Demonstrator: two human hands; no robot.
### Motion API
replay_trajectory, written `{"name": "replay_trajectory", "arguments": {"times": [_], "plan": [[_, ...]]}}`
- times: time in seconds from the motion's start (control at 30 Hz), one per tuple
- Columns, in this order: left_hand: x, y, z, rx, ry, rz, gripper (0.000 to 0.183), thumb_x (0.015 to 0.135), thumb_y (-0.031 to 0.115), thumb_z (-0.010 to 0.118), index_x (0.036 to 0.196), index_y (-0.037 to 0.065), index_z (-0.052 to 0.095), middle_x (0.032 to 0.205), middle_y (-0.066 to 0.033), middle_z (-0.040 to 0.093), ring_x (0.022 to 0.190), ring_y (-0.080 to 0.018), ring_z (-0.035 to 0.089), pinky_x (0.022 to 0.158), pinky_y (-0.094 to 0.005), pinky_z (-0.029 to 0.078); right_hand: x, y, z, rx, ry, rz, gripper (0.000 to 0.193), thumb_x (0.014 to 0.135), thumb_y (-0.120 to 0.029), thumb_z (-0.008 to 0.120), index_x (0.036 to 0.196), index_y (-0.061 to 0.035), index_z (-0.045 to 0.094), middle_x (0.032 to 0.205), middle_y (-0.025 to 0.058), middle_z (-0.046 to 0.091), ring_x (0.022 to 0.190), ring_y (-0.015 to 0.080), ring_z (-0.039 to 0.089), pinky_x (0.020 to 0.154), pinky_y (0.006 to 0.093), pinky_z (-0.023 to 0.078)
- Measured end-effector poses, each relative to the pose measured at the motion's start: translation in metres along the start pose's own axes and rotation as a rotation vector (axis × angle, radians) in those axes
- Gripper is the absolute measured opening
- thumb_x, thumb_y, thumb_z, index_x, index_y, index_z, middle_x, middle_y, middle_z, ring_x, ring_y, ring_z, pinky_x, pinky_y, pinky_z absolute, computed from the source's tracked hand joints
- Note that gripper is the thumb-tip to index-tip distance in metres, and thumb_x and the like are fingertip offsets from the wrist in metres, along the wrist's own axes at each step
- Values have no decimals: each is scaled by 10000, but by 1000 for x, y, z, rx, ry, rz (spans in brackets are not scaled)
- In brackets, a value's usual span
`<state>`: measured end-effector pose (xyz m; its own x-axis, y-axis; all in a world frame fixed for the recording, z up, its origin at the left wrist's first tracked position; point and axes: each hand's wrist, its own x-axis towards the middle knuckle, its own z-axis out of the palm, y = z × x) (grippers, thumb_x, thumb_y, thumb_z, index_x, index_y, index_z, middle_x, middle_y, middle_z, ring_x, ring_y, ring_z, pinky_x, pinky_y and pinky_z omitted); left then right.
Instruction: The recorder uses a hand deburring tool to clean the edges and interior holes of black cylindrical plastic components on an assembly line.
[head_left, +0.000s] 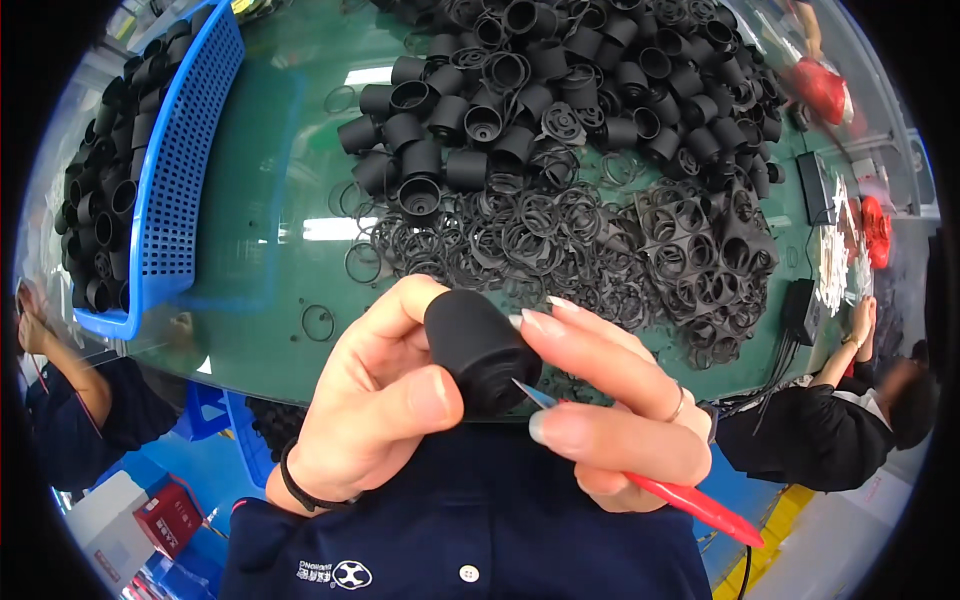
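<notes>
A black rubber cup-shaped part (470, 335) sits in my left hand (375, 400), gripped between thumb and fingers, its stepped, ringed end tilted down toward me. My right hand (625, 415) pinches a craft knife with a red handle (700, 508). The knife's thin pointed blade touches the ringed end of the part. Two of my right fingers stretch out against the part's side. Beyond my hands, many thin black rings and trimmed scraps (520, 230) lie heaped on the green table (250, 200).
A large pile of black rubber parts (600, 80) covers the table's far side. At the left stands a blue perforated basket (185, 170) filled with similar parts. A perforated black sheet (710, 250) lies right of the scraps. Other people (850, 420) sit at both sides.
</notes>
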<state>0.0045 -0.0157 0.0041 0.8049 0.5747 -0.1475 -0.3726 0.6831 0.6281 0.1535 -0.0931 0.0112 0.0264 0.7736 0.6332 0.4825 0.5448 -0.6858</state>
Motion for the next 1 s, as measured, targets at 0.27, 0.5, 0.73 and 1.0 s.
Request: {"name": "replay_trajectory", "arguments": {"times": [0.27, 0.5, 0.73, 1.0], "plan": [[-2, 6, -2, 295, 79, -93, 512, 704, 494, 628, 886, 56, 437, 913, -94, 518, 923, -164, 465, 763, -276, 414, 3, 3, -3, -101, -19, -109, 272, 872, -280, 448, 882, -23, 533, 907, 251, 573, 755, 299, 613, 685, 400, 507], [0, 10, -8, 337, 18, -123, 404, 738, 397, 636, 861, 62, 446, 865, -83, 520, 832, -151, 493, 702, -269, 420, 7, -1, -3, -263, -115, -113, 198, 791, -228, 570, 889, -57, 581, 871, 198, 594, 719, 250, 624, 650, 363, 518], [-8, 4, 7, -192, -49, -155, 253, 850, 234, 517, 963, 15, 456, 912, -47, 531, 843, -98, 490, 751, -255, 381, -4, 10, 14, -468, 84, -368, 241, 829, -202, 490, 1017, -50, 497, 835, 196, 594, 660, 256, 635, 615, 348, 544], [4, -3, 4, 19, 60, 47, 467, 783, 543, 483, 786, 85, 391, 720, -26, 423, 667, -126, 400, 543, -231, 327, -10, 16, -3, -695, 197, 291, 203, 706, -36, 575, 899, -61, 634, 1204, 202, 434, 1176, 338, 361, 979, 420, 259]]}}
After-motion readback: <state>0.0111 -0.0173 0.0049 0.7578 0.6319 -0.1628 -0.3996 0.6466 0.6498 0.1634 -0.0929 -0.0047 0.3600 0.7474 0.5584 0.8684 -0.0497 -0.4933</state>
